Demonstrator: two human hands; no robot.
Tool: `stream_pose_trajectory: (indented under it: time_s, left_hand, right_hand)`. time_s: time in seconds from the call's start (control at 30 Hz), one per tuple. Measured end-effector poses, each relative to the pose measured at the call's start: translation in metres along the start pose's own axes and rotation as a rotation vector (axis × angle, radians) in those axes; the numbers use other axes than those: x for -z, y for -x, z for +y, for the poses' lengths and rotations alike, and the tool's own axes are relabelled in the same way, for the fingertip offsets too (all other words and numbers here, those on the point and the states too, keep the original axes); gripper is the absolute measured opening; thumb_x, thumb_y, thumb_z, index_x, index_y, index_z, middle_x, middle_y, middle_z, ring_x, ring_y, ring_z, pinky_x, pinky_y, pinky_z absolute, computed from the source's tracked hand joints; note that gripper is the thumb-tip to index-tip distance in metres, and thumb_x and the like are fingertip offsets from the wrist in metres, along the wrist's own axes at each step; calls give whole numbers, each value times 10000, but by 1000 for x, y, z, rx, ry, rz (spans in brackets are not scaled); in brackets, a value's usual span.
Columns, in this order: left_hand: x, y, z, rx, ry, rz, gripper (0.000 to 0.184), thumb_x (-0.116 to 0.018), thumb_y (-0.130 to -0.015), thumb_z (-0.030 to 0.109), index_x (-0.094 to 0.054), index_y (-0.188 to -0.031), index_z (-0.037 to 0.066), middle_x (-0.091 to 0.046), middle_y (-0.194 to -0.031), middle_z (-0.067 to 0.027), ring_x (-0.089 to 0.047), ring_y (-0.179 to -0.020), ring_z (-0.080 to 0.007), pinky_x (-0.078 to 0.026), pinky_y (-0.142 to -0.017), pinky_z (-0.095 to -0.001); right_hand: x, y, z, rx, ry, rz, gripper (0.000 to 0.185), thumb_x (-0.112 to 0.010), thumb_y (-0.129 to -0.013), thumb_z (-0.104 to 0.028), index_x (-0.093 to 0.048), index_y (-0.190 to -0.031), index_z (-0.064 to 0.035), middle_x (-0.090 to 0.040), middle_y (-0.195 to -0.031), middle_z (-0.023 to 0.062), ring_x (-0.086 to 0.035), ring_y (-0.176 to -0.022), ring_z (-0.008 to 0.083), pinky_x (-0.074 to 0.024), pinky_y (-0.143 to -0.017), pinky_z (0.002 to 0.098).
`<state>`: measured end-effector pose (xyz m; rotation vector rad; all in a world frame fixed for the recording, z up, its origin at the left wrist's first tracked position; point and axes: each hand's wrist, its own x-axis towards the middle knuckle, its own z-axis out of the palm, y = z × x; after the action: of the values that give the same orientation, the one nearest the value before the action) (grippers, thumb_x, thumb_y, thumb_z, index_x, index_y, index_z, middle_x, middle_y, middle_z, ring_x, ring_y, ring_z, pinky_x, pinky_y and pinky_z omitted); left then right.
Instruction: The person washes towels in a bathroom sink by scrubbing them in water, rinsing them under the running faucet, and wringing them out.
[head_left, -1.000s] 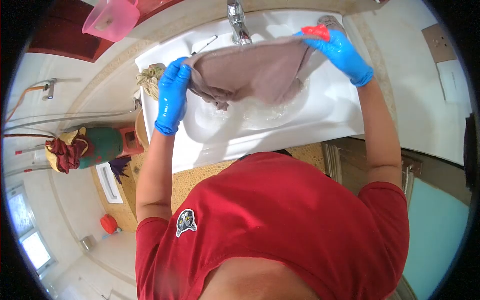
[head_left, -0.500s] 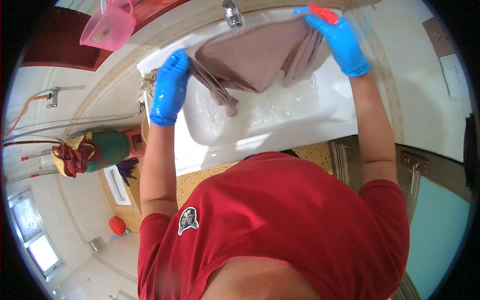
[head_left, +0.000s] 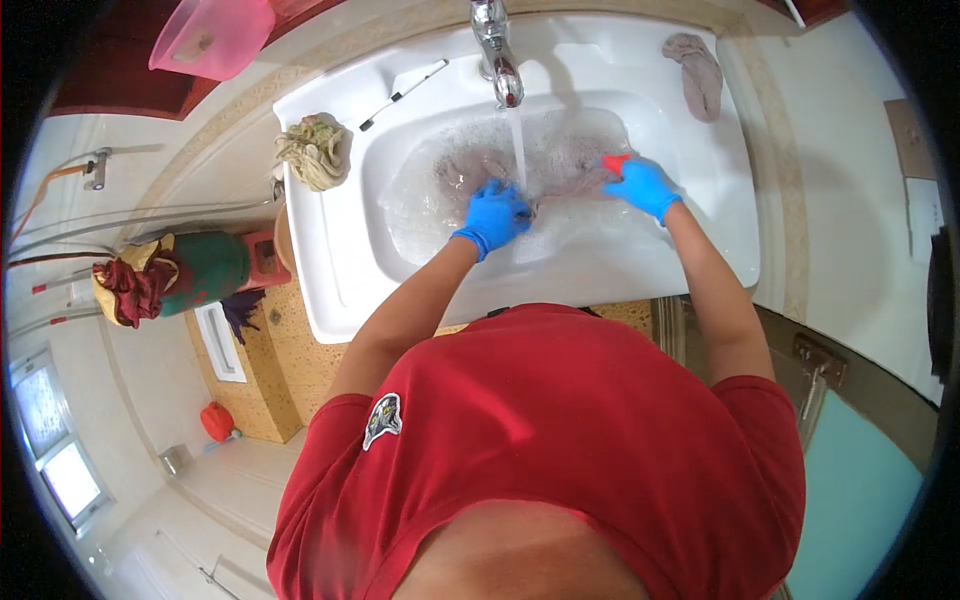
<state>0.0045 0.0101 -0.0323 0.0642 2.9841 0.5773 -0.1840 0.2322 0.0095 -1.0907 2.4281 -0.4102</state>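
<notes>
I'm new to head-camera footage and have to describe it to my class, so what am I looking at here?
There is no machine here: a person is working, seen by one camera on their own head, looking down past their red shirt. The hands wear blue gloves.

A tap runs into a white basin of foamy water. The left hand is on a greyish-brown cloth, partly under the foam; I can't tell whether it grips it. The right hand holds a small red item beside the same cloth.

On the basin's rim are a crumpled pale cloth and a pen-like stick on the left, and a bunched greyish-brown cloth piece on the right.
</notes>
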Motion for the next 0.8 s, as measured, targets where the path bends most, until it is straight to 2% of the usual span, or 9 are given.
stream_pose_trajectory:
  time_s: [0.17,0.27,0.37,0.4,0.5,0.53,0.63,0.7,0.8]
  left_hand:
    - [-43,4,-23,-115,-25,-4,161,-592,-762,277,-665,-844,159,-639,-902,-59,-572,-802,-301,-434,-760,-420]
    - [-6,14,-2,249,811,15,136,-568,-846,178,-633,-909,76,-602,-823,-49,-546,-766,-149,-442,-754,-297]
    - [68,11,28,294,1142,19,160,-558,-880,146,-603,-961,16,-585,-833,-17,-501,-783,-83,-431,-724,-229]
    - [85,8,32,244,1164,15,193,-558,-881,160,-600,-976,-2,-593,-875,-6,-517,-800,-80,-437,-734,-240]
    - [139,9,52,141,1109,140,196,-558,-879,153,-605,-995,1,-599,-896,-9,-527,-811,-80,-438,-742,-232]
    - [154,11,53,131,1077,227,191,-556,-877,141,-605,-1000,2,-601,-895,-14,-530,-814,-78,-438,-743,-227]
    - [193,18,47,167,1180,532,198,-544,-881,129,-594,-1028,5,-610,-911,-34,-551,-823,-86,-444,-755,-226]
    - [195,19,24,221,1281,624,231,-527,-897,163,-573,-1062,9,-614,-942,-46,-567,-838,-100,-442,-773,-238]
    - [183,27,22,321,1396,526,341,-490,-916,254,-513,-1180,38,-575,-1069,-54,-558,-929,-146,-422,-819,-261]
  right_hand:
    - [-13,14,-43,386,435,84,619,-715,-604,-303,-545,-1174,-135,-537,-1173,108,-470,-1117,320,-392,-876,447]
    - [-34,15,-66,469,156,29,763,-744,-566,-383,-495,-1241,-128,-413,-1327,106,-365,-1215,358,-344,-932,470]
    - [-77,-1,-77,421,143,66,765,-752,-555,-437,-536,-1210,-107,-458,-1296,130,-352,-1229,371,-325,-955,471]
    - [-85,-11,-84,409,157,18,647,-741,-582,-472,-618,-1064,-58,-573,-1122,182,-470,-1126,358,-368,-926,442]
    - [-59,-12,-120,106,-554,-129,584,-715,-622,-495,-639,-926,-2,-624,-919,223,-582,-949,334,-430,-856,401]
    - [-40,-8,-131,175,-597,-55,541,-681,-689,-463,-615,-905,29,-624,-861,231,-617,-822,319,-470,-774,354]
    - [6,-12,-144,134,-585,-59,433,-658,-746,-362,-611,-911,35,-629,-869,223,-627,-809,280,-474,-739,326]
    - [34,-5,-158,274,-823,152,367,-642,-772,-305,-614,-895,40,-638,-819,187,-621,-755,237,-475,-701,314]
    - [77,13,-192,374,-1168,336,309,-630,-789,-254,-620,-885,40,-637,-753,122,-592,-696,166,-475,-655,305]
